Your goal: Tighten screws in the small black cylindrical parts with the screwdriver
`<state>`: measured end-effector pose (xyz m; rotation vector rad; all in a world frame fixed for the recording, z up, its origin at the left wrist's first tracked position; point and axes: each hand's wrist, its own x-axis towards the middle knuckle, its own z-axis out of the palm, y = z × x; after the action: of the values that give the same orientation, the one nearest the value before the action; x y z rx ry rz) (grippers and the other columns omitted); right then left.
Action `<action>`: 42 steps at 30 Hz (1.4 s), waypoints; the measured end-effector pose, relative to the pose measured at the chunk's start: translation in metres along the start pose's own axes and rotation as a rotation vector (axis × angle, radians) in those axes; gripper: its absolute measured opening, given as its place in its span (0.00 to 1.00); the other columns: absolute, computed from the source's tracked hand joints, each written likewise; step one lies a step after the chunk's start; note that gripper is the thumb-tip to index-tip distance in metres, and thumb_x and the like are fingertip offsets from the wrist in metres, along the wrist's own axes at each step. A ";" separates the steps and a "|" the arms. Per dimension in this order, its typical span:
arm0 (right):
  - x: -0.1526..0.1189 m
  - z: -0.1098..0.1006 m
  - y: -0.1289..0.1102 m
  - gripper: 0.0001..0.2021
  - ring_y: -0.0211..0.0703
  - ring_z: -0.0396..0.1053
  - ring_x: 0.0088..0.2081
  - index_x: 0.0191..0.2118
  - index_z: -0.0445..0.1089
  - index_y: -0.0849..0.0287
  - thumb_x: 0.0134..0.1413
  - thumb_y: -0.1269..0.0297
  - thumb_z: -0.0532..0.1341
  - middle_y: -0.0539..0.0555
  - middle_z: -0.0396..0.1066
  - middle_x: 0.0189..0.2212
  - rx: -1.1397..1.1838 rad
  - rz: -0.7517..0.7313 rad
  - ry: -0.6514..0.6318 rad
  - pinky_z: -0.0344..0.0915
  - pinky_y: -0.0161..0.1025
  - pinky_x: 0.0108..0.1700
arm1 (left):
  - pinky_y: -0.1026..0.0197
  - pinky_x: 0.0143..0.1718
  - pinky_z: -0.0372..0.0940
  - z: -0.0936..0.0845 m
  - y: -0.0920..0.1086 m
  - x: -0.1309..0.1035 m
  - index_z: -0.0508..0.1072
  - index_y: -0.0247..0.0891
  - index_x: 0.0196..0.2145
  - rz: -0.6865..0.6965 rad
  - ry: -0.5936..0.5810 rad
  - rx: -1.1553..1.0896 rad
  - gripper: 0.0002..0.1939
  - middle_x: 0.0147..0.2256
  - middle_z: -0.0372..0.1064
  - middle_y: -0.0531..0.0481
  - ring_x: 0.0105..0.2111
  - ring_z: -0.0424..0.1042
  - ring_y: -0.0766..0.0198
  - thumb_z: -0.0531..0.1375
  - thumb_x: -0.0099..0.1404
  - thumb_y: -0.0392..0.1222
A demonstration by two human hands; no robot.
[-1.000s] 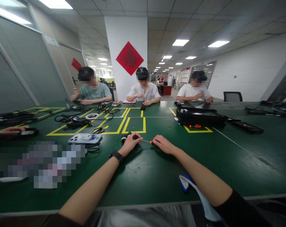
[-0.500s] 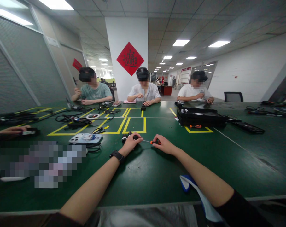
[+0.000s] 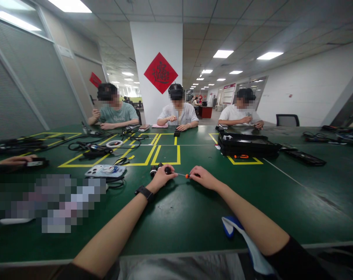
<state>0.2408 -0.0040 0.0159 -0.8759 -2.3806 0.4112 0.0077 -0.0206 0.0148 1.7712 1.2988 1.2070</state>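
My left hand (image 3: pixel 162 178) is closed around a black object with rounded, white-ringed parts (image 3: pixel 153 171), just above the table. Its exact kind is hard to make out, since my fingers cover much of it. In my right hand (image 3: pixel 206 179) is a screwdriver (image 3: pixel 187 176) with an orange and black handle, most of it hidden by the fingers. The thin metal shaft points left, toward the black object, and its tip is hidden at my left fingertips.
A phone (image 3: pixel 106 170) and cables lie left of my hands. Beyond, on the right, are a black tray (image 3: pixel 249 144) and another orange screwdriver (image 3: pixel 241 156). Blue-white cloth (image 3: pixel 237 225) hangs over the near edge. Three people sit opposite; another person's hand (image 3: pixel 20 160) is at left.
My right fingers have shifted around the screwdriver handle, and less of the handle shows now. My left hand and the black object stay almost in place.
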 end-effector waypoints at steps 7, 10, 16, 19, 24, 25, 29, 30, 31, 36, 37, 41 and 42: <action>-0.003 0.003 -0.005 0.09 0.39 0.62 0.36 0.34 0.66 0.60 0.47 0.62 0.61 0.53 0.65 0.35 0.063 0.053 0.075 0.59 0.37 0.39 | 0.65 0.28 0.59 -0.001 -0.009 0.004 0.67 0.36 0.30 0.047 -0.019 0.000 0.15 0.28 0.66 0.53 0.27 0.64 0.68 0.64 0.45 0.44; -0.003 0.008 -0.006 0.11 0.38 0.62 0.35 0.36 0.64 0.60 0.46 0.62 0.61 0.52 0.65 0.34 0.073 0.078 0.067 0.59 0.37 0.38 | 0.64 0.31 0.60 0.000 -0.012 0.005 0.67 0.36 0.30 0.080 -0.023 -0.012 0.13 0.28 0.66 0.53 0.28 0.64 0.68 0.63 0.45 0.42; -0.002 0.013 -0.010 0.13 0.41 0.60 0.41 0.41 0.64 0.60 0.50 0.61 0.59 0.55 0.65 0.38 0.011 0.031 0.089 0.57 0.40 0.45 | 0.63 0.32 0.60 0.001 -0.012 0.005 0.67 0.35 0.29 0.108 -0.032 -0.019 0.11 0.27 0.66 0.53 0.28 0.64 0.68 0.62 0.46 0.41; -0.001 0.013 -0.010 0.10 0.41 0.59 0.43 0.39 0.67 0.59 0.56 0.60 0.53 0.55 0.65 0.37 -0.008 0.035 0.093 0.55 0.41 0.48 | 0.63 0.33 0.60 0.000 -0.012 0.005 0.67 0.35 0.29 0.106 -0.034 -0.006 0.11 0.27 0.66 0.53 0.28 0.64 0.68 0.62 0.46 0.41; 0.002 0.011 -0.009 0.13 0.41 0.60 0.40 0.33 0.69 0.60 0.58 0.63 0.50 0.54 0.66 0.34 -0.015 0.006 0.075 0.55 0.42 0.47 | 0.63 0.33 0.60 0.000 -0.011 0.005 0.67 0.35 0.29 0.099 -0.018 -0.007 0.11 0.28 0.66 0.53 0.28 0.65 0.68 0.62 0.47 0.41; 0.002 0.011 -0.009 0.11 0.41 0.60 0.40 0.32 0.69 0.60 0.57 0.63 0.51 0.54 0.66 0.33 -0.015 0.005 0.082 0.55 0.42 0.46 | 0.63 0.33 0.60 0.000 -0.011 0.005 0.67 0.35 0.29 0.094 -0.014 -0.010 0.11 0.28 0.66 0.53 0.28 0.65 0.68 0.62 0.46 0.41; 0.001 0.012 -0.009 0.05 0.42 0.60 0.40 0.33 0.68 0.60 0.49 0.64 0.59 0.53 0.66 0.32 -0.010 0.013 0.148 0.56 0.41 0.44 | 0.63 0.33 0.60 0.000 -0.011 0.005 0.67 0.36 0.29 0.090 -0.024 -0.030 0.12 0.27 0.66 0.53 0.28 0.65 0.68 0.62 0.46 0.41; 0.000 0.013 -0.009 0.06 0.42 0.60 0.40 0.33 0.67 0.60 0.47 0.65 0.60 0.53 0.65 0.33 -0.002 0.022 0.162 0.56 0.41 0.44 | 0.63 0.32 0.60 0.000 -0.011 0.005 0.67 0.36 0.29 0.094 -0.034 -0.038 0.12 0.27 0.66 0.53 0.28 0.64 0.68 0.62 0.46 0.41; -0.001 0.015 -0.009 0.07 0.41 0.60 0.39 0.34 0.66 0.59 0.46 0.65 0.61 0.53 0.65 0.33 0.010 0.038 0.169 0.57 0.40 0.42 | 0.64 0.32 0.60 0.000 -0.012 0.005 0.67 0.35 0.29 0.098 -0.043 -0.044 0.11 0.27 0.65 0.53 0.28 0.64 0.68 0.62 0.46 0.41; -0.001 0.021 -0.009 0.10 0.37 0.60 0.33 0.34 0.64 0.60 0.45 0.63 0.61 0.51 0.64 0.32 0.034 0.141 0.164 0.58 0.36 0.37 | 0.64 0.32 0.60 0.001 -0.011 0.005 0.67 0.35 0.29 0.085 -0.040 -0.031 0.11 0.27 0.66 0.53 0.27 0.64 0.69 0.62 0.46 0.41; 0.000 0.021 -0.009 0.10 0.38 0.60 0.33 0.34 0.65 0.61 0.45 0.61 0.61 0.51 0.64 0.31 0.020 0.152 0.170 0.58 0.36 0.37 | 0.64 0.32 0.60 0.001 -0.011 0.005 0.67 0.35 0.29 0.082 -0.035 -0.028 0.11 0.27 0.66 0.53 0.27 0.64 0.68 0.62 0.46 0.41; 0.003 0.019 -0.010 0.12 0.39 0.60 0.35 0.30 0.69 0.61 0.53 0.58 0.54 0.53 0.65 0.30 -0.008 0.141 0.147 0.57 0.38 0.39 | 0.63 0.33 0.60 0.000 -0.009 0.004 0.67 0.35 0.29 0.089 -0.028 -0.015 0.11 0.28 0.66 0.53 0.28 0.65 0.68 0.62 0.47 0.41; 0.003 0.018 -0.010 0.13 0.39 0.60 0.35 0.29 0.70 0.61 0.55 0.59 0.53 0.53 0.65 0.30 -0.006 0.131 0.133 0.57 0.38 0.40 | 0.63 0.33 0.60 0.000 -0.009 0.004 0.68 0.35 0.29 0.091 -0.028 -0.013 0.11 0.28 0.66 0.53 0.28 0.65 0.68 0.62 0.47 0.41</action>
<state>0.2230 -0.0110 0.0075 -1.0328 -2.2126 0.3841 0.0051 -0.0141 0.0080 1.8486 1.2030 1.2337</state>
